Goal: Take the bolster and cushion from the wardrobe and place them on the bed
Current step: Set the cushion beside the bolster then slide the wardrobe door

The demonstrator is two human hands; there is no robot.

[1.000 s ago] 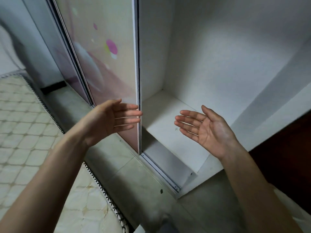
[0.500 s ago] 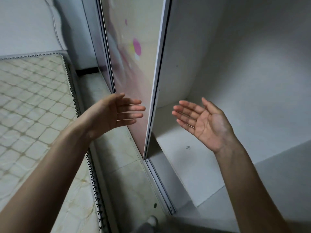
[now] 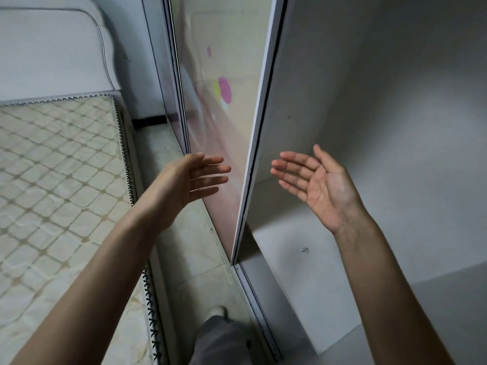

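Left hand (image 3: 188,181): bare, fingers spread and extended, empty, palm turned toward the right; held in front of the lower part of the sliding wardrobe door (image 3: 224,122), a glossy pale panel with pink and yellow-green spots and a white edge frame. Whether the fingertips touch the panel cannot be told.

Right hand (image 3: 320,187): bare, palm up and facing left, fingers extended, empty; held inside the open white wardrobe compartment (image 3: 395,127), above its floor panel (image 3: 316,272), touching nothing.

The two hands face each other, with the door's white edge standing between them.

Wardrobe compartment: white walls and floor panel, a small dark mark (image 3: 305,250) on the floor panel near its front edge. Bolster and cushion: neither shows in the visible part of the compartment, nor on the bed.

Bed (image 3: 58,185): cream quilted mattress with diamond stitching and black-and-white trim along its right edge; a white padded headboard (image 3: 52,48) at its far end.

Floor (image 3: 200,275): pale tile strip between the bed's right edge and the wardrobe's metal door track (image 3: 259,312).

Person: a grey trouser leg (image 3: 221,341) and a light shoe tip (image 3: 217,310) on the floor at the lower edge of view.
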